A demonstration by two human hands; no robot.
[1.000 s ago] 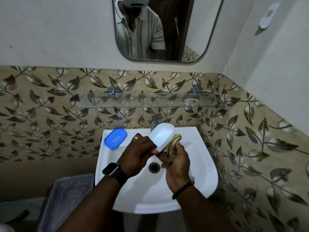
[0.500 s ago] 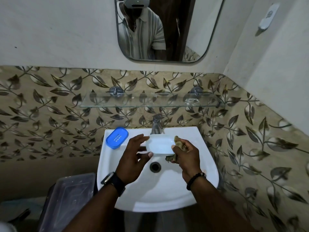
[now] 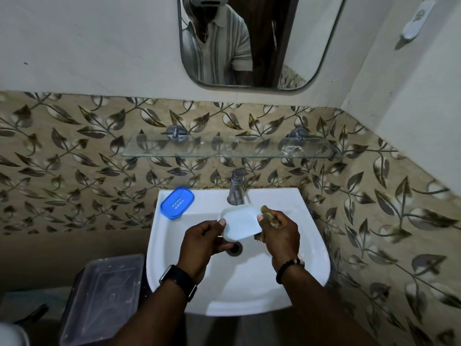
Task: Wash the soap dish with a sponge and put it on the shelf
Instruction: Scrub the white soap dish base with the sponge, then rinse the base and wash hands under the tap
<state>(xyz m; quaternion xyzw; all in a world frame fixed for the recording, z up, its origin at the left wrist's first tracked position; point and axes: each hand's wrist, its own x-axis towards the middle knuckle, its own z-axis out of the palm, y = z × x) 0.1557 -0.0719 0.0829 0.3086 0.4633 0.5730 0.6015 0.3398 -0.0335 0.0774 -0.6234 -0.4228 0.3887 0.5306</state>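
Both hands (image 3: 199, 242) (image 3: 280, 233) pinch soap dish (image 3: 240, 224) between

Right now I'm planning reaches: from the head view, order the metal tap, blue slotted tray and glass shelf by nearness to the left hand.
1. Metal tap, behind the left hand.
2. Blue slotted tray, left rim; nearly tied.
3. Glass shelf, above.

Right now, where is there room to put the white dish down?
The glass shelf is bare from one metal bracket to the other. The sink rim right of the tap is free too. The left corner is crowded by the blue tray, and both hands fill the bowl's middle.
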